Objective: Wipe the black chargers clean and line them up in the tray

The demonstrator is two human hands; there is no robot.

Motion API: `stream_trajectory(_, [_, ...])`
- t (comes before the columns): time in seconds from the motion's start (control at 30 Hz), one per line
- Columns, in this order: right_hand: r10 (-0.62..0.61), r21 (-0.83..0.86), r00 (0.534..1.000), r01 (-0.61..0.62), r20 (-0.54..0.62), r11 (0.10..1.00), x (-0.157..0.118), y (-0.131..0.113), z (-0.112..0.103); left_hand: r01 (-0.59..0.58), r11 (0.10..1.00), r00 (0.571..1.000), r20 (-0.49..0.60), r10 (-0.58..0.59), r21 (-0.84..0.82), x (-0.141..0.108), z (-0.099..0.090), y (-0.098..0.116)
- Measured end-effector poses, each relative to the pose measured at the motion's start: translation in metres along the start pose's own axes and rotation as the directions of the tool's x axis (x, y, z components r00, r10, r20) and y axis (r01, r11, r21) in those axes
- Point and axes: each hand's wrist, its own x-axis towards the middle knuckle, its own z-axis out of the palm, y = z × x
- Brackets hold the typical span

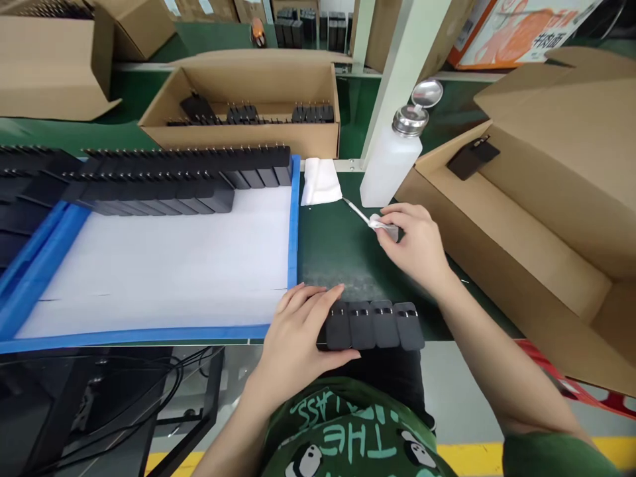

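Several black adapters with metal prongs (373, 326) stand in a row at the table's front edge. My left hand (303, 331) wraps round the left end of this row, its thumb in front and its fingers behind. Between the thumb and fingers of my right hand (415, 242) is a small white cloth (382, 225). A thin white stick (356, 212) points from the cloth towards a folded white cloth (320, 181) lying on the green table. Behind my right hand stands a white bottle (390, 162) with its metal lid raised.
On the left, a blue-edged white tray (199, 265) holds rows of black adapters (159, 192). An open carton (248, 136) with more adapters stands behind it. A large open carton (472, 258) fills the right side, and a pale post (392, 73) rises behind the bottle.
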Motion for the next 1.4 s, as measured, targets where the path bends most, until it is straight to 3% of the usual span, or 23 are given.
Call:
stream_trajectory(0.07, [0.051, 0.194, 0.999, -0.049, -0.006, 0.980, -0.005, -0.002, -0.014, -0.007, 1.000, 1.000, -0.013, 0.007, -0.009, 0.000, 0.001, -0.001])
stream_trajectory(0.17, [0.155, 0.564, 0.983, -0.184, 0.100, 0.805, -0.010, -0.005, -0.036, -0.027, 1.000, 0.999, -0.038, 0.027, -0.001, -0.001, 0.001, -0.001])
stream_trajectory(0.23, [0.166, 0.620, 0.981, -0.194, 0.104, 0.760, -0.007, -0.005, -0.048, -0.029, 0.999, 0.998, -0.055, 0.030, 0.018, -0.002, 0.002, -0.002])
stream_trajectory(0.3, [0.170, 0.581, 0.985, -0.138, 0.000, 0.802, 0.007, -0.006, -0.061, -0.025, 0.999, 0.996, -0.086, 0.028, 0.042, -0.002, 0.004, -0.002])
stream_trajectory(0.37, [0.155, 0.471, 0.968, -0.046, -0.197, 0.881, 0.030, -0.007, -0.073, -0.040, 0.997, 0.991, -0.127, 0.049, 0.069, -0.002, 0.005, -0.002])
stream_trajectory(0.43, [-0.004, 0.184, 0.923, 0.081, -0.384, 0.980, 0.058, -0.010, -0.084, -0.063, 0.993, 0.985, -0.155, 0.078, 0.099, -0.001, 0.005, -0.002])
stream_trajectory(0.47, [-0.118, 0.022, 0.903, 0.139, -0.414, 0.990, 0.072, -0.011, -0.087, -0.071, 0.991, 0.983, -0.160, 0.088, 0.112, 0.000, 0.005, -0.002])
stream_trajectory(0.53, [-0.299, -0.197, 0.891, 0.243, -0.341, 0.950, 0.097, -0.014, -0.091, -0.069, 0.989, 0.982, -0.164, 0.090, 0.128, 0.000, 0.004, -0.002])
stream_trajectory(0.57, [-0.340, -0.221, 0.899, 0.285, -0.275, 0.933, 0.105, -0.015, -0.090, -0.067, 0.989, 0.982, -0.166, 0.088, 0.130, 0.000, 0.003, -0.002])
stream_trajectory(0.73, [-0.410, -0.282, 0.910, 0.379, -0.058, 0.881, 0.116, -0.014, -0.082, -0.057, 0.995, 0.986, -0.148, 0.069, 0.087, -0.001, 0.004, -0.003])
stream_trajectory(0.87, [-0.379, -0.324, 0.925, 0.360, 0.005, 0.875, 0.115, -0.015, -0.082, -0.062, 0.997, 0.990, -0.122, 0.068, 0.051, 0.000, 0.003, -0.003])
stream_trajectory(1.1, [-0.220, -0.445, 0.975, 0.202, 0.011, 0.872, 0.116, -0.027, -0.090, -0.042, 0.996, 0.999, -0.007, 0.042, -0.083, -0.003, -0.003, -0.004])
stream_trajectory(1.23, [-0.205, -0.521, 0.976, 0.215, 0.077, 0.826, 0.110, -0.040, -0.091, -0.021, 0.989, 0.999, 0.044, 0.028, -0.144, -0.004, -0.007, -0.007])
stream_trajectory(1.4, [-0.155, -0.509, 0.981, 0.193, 0.117, 0.839, 0.117, -0.043, -0.094, -0.003, 0.989, 0.999, 0.047, 0.010, -0.145, -0.003, -0.008, -0.008])
